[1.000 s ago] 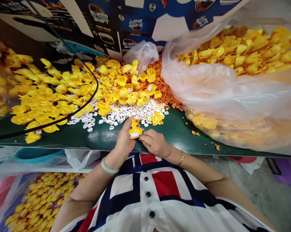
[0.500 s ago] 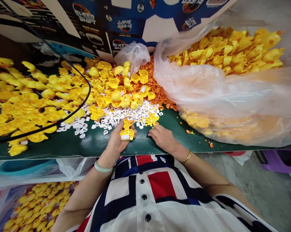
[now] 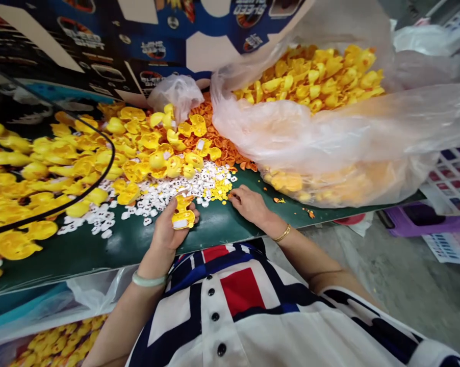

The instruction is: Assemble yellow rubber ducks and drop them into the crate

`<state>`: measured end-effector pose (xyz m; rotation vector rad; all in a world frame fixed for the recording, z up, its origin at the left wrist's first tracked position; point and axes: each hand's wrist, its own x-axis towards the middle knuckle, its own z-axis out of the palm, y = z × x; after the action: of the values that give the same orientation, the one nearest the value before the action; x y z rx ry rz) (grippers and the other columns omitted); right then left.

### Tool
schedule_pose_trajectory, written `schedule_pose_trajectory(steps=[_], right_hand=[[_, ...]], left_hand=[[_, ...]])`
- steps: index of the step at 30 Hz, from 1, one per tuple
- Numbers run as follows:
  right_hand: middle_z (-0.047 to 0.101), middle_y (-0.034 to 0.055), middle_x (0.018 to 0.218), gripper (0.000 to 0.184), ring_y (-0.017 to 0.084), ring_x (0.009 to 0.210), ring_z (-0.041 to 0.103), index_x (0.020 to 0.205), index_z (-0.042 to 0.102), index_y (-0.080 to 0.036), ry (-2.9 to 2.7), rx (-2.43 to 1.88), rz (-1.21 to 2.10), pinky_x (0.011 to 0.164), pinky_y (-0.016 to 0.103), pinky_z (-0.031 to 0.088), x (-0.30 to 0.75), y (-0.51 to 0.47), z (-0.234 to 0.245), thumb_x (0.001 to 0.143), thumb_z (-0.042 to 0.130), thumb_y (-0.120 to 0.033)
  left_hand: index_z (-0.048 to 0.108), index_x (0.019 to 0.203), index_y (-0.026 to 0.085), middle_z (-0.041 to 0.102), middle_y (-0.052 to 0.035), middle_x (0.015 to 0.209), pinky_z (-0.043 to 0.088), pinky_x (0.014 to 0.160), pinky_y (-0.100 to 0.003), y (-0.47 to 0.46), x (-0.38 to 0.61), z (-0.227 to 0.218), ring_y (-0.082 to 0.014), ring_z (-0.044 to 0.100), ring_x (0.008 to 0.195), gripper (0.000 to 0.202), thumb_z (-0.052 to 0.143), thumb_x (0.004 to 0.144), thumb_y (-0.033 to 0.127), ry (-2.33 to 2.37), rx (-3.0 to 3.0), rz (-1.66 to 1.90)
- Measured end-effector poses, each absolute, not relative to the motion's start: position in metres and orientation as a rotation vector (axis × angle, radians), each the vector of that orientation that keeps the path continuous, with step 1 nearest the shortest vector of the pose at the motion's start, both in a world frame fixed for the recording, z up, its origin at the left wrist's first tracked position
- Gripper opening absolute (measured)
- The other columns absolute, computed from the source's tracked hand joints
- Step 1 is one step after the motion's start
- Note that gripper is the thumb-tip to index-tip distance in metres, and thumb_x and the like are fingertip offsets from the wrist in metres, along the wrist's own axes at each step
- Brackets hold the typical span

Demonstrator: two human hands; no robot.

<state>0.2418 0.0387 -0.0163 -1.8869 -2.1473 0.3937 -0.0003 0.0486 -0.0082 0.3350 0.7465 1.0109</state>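
While in left hand (image 3: pixel 164 229), yellow duck shell (image 3: pixel 183 214), narrow end outward

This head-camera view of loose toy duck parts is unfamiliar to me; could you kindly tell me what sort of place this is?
It looks like a small toy-duck workshop: a green workbench is heaped with yellow duck shells, orange bill pieces and white eye pieces, beside a clear plastic sack of more yellow parts.

Left hand (image 3: pixel 164 229) palm up, thumb (image 3: pixel 171 208) raised, fingers (image 3: pixel 195 213) curled round a small held piece (image 3: pixel 183 213). Right hand (image 3: pixel 250 206) palm down, empty, fingers (image 3: pixel 235 196) reaching forward, relaxed. Left forearm (image 3: pixel 126 306) and right forearm (image 3: pixel 310 260) angle inward.
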Motion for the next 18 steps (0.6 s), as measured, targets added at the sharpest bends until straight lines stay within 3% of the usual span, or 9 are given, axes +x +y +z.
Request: schedule_pose_trajectory(steps=[4,7,12,18], right_hand=[[0.065,0.0013,0.092,0.01,0.014,0.08,0.063,0.092,0.068,-0.021,-2.013,-1.908,0.481,0.069,0.025,0.044,0.257,0.028,-0.013,0.094,0.059,-0.025],[0.064,0.0043,0.093,0.017,0.017,0.081,0.063,0.097,0.069,-0.02,-1.942,-1.974,0.288,0.071,0.028,0.046,0.287,0.013,-0.009,0.097,0.054,-0.029],[0.065,0.0151,0.108,0.029,0.03,0.101,0.058,0.119,0.066,-0.015,-1.965,-2.042,-0.086,0.085,0.043,0.05,0.32,-0.011,-0.007,0.099,0.047,-0.025],[0.056,0.0145,0.139,0.036,0.029,0.128,0.049,0.129,0.061,-0.014,-2.278,-1.775,-0.044,0.108,0.048,0.044,0.319,-0.006,-0.03,0.1,0.045,-0.027]], left_hand=[[0.063,0.106,0.017,0.064,-0.0068,0.08,0.053,0.057,-0.028,0.047,0.001,-0.009,-0.0176,0.063,0.067,0.028,0.06,0.089,0.039,0.723,0.346,1.001],[0.064,0.106,0.017,0.064,-0.0072,0.08,0.053,0.056,-0.028,0.046,0.001,-0.008,-0.0183,0.064,0.067,0.029,0.059,0.089,0.04,0.731,0.365,0.999],[0.064,0.108,0.016,0.065,-0.0076,0.081,0.053,0.056,-0.028,0.045,0.001,-0.008,-0.0185,0.064,0.066,0.031,0.06,0.089,0.041,0.734,0.381,0.995],[0.062,0.11,0.018,0.064,-0.0063,0.082,0.053,0.055,-0.028,0.045,0.001,-0.008,-0.0184,0.064,0.066,0.031,0.061,0.088,0.04,0.725,0.389,0.995]])
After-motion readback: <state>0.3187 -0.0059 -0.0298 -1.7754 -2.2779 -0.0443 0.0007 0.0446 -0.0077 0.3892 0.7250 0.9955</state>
